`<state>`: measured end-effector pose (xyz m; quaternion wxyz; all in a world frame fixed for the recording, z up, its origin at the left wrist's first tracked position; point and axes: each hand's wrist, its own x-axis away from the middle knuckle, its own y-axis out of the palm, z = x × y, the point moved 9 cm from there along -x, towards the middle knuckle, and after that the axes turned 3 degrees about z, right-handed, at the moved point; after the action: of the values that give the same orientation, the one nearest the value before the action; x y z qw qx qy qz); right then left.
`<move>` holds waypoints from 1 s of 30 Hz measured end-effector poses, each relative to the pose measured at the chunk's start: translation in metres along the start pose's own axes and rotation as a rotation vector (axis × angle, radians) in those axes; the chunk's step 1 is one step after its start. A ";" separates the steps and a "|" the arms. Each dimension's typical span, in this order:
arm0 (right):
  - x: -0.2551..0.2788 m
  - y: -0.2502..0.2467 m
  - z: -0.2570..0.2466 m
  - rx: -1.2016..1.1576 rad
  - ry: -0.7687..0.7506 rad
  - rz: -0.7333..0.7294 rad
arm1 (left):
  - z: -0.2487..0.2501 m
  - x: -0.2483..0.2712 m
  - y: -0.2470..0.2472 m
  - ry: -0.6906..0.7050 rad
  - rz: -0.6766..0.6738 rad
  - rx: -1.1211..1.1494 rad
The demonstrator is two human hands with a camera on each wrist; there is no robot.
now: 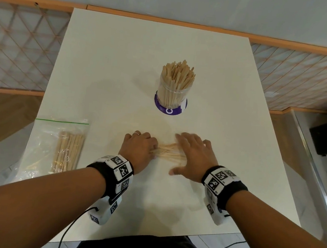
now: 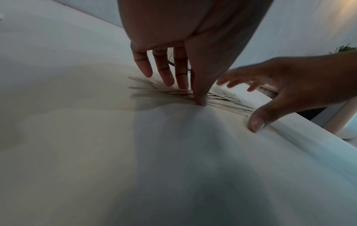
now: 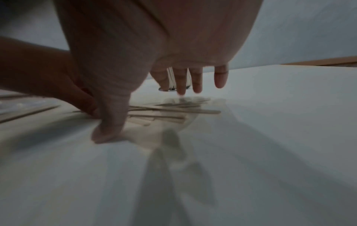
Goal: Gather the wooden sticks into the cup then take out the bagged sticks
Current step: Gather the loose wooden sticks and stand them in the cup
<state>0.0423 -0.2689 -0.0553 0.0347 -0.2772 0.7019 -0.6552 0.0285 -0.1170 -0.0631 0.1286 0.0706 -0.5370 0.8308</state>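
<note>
Several loose wooden sticks (image 1: 168,151) lie fanned on the white table (image 1: 114,64), between my two hands. My left hand (image 1: 139,147) touches their left ends with straight fingers and thumb (image 2: 200,97). My right hand (image 1: 192,156) hovers spread and blurred over their right ends, thumb near the table (image 3: 106,134). The sticks (image 3: 173,110) show under that palm. Farther back stands a clear cup (image 1: 174,91) full of upright sticks. A zip bag (image 1: 61,146) holding a bundle of sticks lies at the table's left edge.
The cup sits on a purple disc (image 1: 169,111). The bag overhangs the table's left edge a little. Bare tabletop lies between the hands and the cup. A wooden rail (image 1: 167,20) and lattice panels run behind the table; a cable hangs from my left wrist.
</note>
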 end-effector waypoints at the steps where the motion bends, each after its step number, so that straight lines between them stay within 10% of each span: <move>1: -0.003 0.001 0.000 0.012 -0.011 -0.006 | 0.002 0.000 0.000 0.003 0.000 0.005; 18: -0.036 -0.002 -0.041 0.009 -0.186 -0.184 | 0.017 -0.016 0.006 0.023 -0.041 0.094; 30: -0.028 0.004 -0.044 -0.168 -0.249 0.003 | 0.029 -0.017 0.000 0.144 -0.141 -0.041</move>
<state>0.0465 -0.2175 -0.0616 0.0992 -0.3572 0.7450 -0.5546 0.0440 -0.1454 -0.0554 0.2263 0.0457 -0.5368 0.8115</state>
